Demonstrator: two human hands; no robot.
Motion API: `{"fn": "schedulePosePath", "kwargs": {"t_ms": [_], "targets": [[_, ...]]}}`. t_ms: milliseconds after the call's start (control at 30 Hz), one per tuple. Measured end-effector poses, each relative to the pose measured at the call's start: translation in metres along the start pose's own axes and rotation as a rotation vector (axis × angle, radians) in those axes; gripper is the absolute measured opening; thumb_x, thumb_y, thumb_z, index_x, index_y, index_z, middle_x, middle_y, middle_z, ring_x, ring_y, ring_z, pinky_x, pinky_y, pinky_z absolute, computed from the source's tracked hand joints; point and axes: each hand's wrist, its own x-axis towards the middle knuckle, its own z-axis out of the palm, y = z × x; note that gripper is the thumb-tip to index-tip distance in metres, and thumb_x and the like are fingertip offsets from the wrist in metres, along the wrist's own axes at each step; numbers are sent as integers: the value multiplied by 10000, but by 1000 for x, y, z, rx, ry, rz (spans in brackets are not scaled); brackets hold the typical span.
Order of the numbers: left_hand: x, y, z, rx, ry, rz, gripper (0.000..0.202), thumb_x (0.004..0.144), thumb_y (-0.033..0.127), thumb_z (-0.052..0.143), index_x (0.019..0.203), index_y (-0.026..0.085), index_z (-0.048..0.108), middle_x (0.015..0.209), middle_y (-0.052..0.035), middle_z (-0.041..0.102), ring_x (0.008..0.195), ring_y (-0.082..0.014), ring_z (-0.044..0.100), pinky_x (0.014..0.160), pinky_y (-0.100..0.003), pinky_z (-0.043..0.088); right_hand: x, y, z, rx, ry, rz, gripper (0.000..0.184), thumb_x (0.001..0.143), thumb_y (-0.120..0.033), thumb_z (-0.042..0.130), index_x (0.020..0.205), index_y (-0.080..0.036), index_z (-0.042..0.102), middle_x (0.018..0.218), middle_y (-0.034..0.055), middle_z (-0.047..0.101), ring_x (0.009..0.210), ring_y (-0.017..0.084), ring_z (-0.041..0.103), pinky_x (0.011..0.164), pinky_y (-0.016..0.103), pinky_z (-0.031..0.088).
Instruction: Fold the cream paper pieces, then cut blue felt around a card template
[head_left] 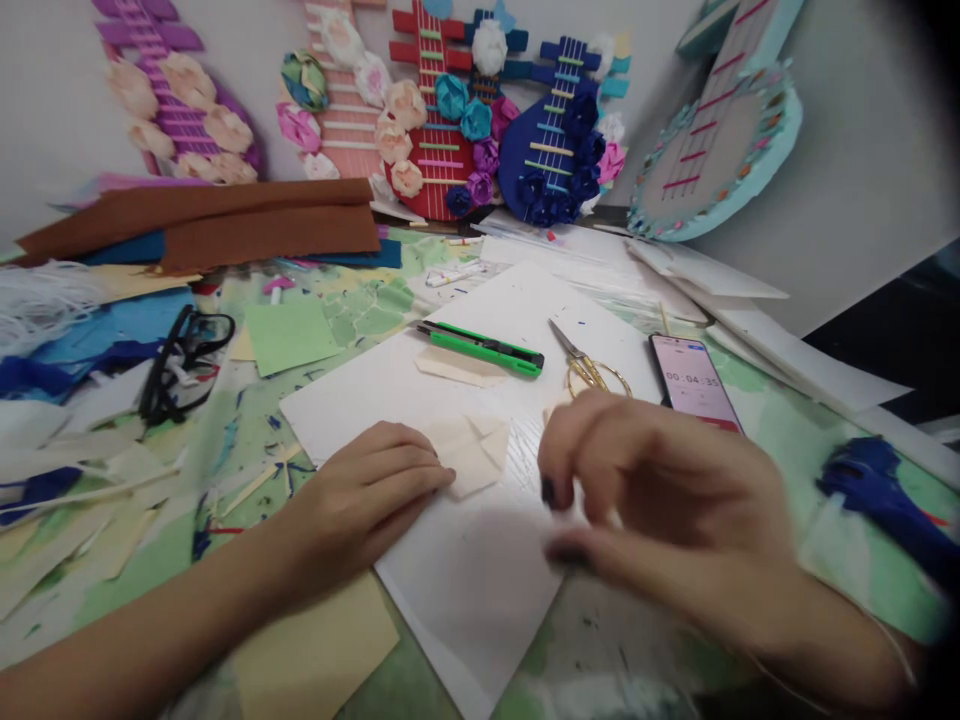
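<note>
My left hand (367, 500) lies flat on the white board (487, 570), its fingertips on the edge of a small cream paper piece (484, 455) with creases across it. To the right, my right hand (660, 490) is raised over the board, slightly blurred. Its fingers are bent with a gap to the thumb, and nothing shows between them. Beyond the hands lie a green utility knife (484, 347) and gold-handled scissors (589, 365), partly behind my right fingers. Another cream paper strip (457, 367) rests just below the knife.
A phone (694, 380) showing a timer lies right of the scissors. Black glasses (184, 365), paper scraps and a green paper square (291, 335) are at left. Brown crepe paper (270, 225) lies behind. Decorated paper instruments, including a blue one (551, 140), lean against the wall.
</note>
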Motion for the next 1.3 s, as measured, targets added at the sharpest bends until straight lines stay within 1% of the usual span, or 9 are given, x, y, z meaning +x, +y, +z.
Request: {"fn": "schedulePosePath", "kwargs": {"t_ms": [67,200,400,500,600,767,867,1000,1300], "targets": [[1,-1,-2,-30,17,-73,251,829,45,570,1045,169,596,911,-62,669,927,-183,586,813,-319,510,17,21,1,-160,-36,-101,69,833,-139,585,846,-202,559,830,32,607,806,159,567,747,318,475],[3,-3,-6,-74,51,-190,229,842,38,547,997,192,618,871,-28,667,914,-156,587,790,-274,498,30,70,3,-390,-272,-109,461,715,-202,721,1123,-182,509,1144,118,530,1083,257,476,900,411,431],[1,-8,-6,-95,47,-242,208,867,55,519,967,201,628,872,-21,668,925,-146,582,770,-252,490,28,83,16,-460,-169,-256,150,806,-64,557,901,-179,580,935,72,574,888,191,504,765,337,441],[1,-5,-6,-38,27,-213,210,847,137,591,1052,178,594,965,-60,645,988,-184,557,841,-315,483,27,87,19,-421,-132,-314,163,829,-48,521,811,-181,613,841,54,588,813,166,505,719,312,436],[1,0,-6,114,10,-189,342,792,212,675,1100,131,549,1047,-117,589,1004,-232,524,865,-394,464,27,91,20,-365,-92,-241,155,803,-52,552,791,-181,636,817,50,593,805,160,530,708,302,452],[0,1,-2,329,1,-24,148,801,56,598,932,124,588,878,-95,608,881,-230,510,768,-402,451,26,94,23,-265,-78,-44,138,744,-55,605,785,-177,653,789,38,620,759,149,554,655,280,463],[-2,-2,-1,348,5,17,167,807,20,563,939,109,610,877,-108,626,888,-241,502,746,-404,448,26,95,23,-265,-112,-40,135,754,-62,604,786,-180,663,776,38,640,757,154,552,661,286,464],[-1,-3,0,186,13,-122,147,829,35,544,908,127,627,850,-85,612,852,-203,501,743,-366,453,28,97,20,-319,-187,-86,121,795,-96,609,812,-184,692,802,54,655,806,175,541,710,313,457],[3,2,0,-12,-13,-411,129,855,131,514,810,167,629,913,-59,560,849,-159,538,740,-296,450,33,94,19,-354,-277,123,45,801,-133,627,791,-169,651,746,23,614,753,148,524,685,278,400]]}}
